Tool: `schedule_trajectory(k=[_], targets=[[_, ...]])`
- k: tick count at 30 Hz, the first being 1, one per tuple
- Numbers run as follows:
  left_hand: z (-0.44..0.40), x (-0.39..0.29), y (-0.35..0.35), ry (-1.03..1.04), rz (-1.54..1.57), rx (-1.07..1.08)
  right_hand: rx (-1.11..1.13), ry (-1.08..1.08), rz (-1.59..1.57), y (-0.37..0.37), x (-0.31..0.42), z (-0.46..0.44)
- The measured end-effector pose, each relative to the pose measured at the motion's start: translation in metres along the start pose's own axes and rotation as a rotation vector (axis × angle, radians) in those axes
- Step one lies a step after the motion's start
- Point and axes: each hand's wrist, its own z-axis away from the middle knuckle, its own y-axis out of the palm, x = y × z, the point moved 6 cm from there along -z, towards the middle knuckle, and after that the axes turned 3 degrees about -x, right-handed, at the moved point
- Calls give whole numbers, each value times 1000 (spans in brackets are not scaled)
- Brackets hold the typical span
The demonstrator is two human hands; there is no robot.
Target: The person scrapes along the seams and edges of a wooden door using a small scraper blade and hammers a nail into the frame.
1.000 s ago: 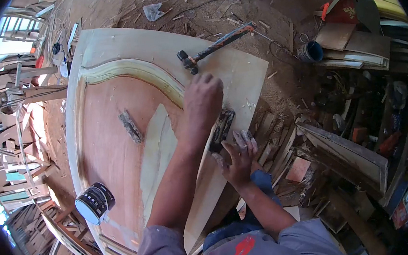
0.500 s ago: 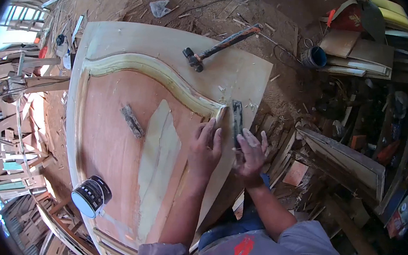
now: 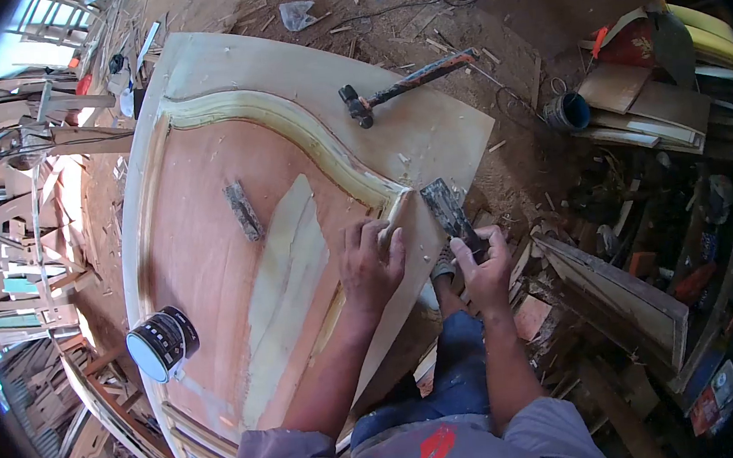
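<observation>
My right hand point(image 3: 485, 273) grips a flat dark scraper point(image 3: 447, 206) smeared with pale residue, its far end beside the corner of the wooden panel point(image 3: 435, 118). My left hand point(image 3: 372, 268) rests on the panel just below the end of a curved moulding point(image 3: 311, 142), fingers loosely bent and apart, holding nothing. Pale, cracked-looking material marks the moulding and its corner. A worn grey strip-shaped block point(image 3: 243, 211) lies on the reddish inner face, left of a pale patch point(image 3: 279, 280).
A hammer point(image 3: 358, 107) lies across the panel's upper part. An open can point(image 3: 163, 343) stands at its lower left. Wood scraps cover the ground, with a blue-lined bucket point(image 3: 567, 112) and stacked boards point(image 3: 634, 101) at right. A framed wooden piece point(image 3: 621, 294) leans at lower right.
My right hand has drawn back toward my body and to the right, turning the scraper so its broad face shows. My left hand has stayed by the moulding's end.
</observation>
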Motion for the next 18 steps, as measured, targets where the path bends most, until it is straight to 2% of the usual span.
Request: schedule_trajectory(k=[2, 5, 8, 11, 14, 18], targets=[[12, 11, 8, -152, 79, -6, 37, 53, 4, 2, 1, -4], [14, 15, 14, -178, 36, 13, 124, 21, 85, 7, -15, -10], [14, 20, 16, -172, 69, 6, 221, 34, 165, 15, 6, -13], [8, 13, 13, -177, 83, 33, 307, 53, 195, 19, -3, -21], [5, 13, 15, -146, 34, 84, 332, 53, 3, 26, 13, -22], [3, 14, 12, -136, 27, 56, 379, -31, 64, 33, 35, -20]])
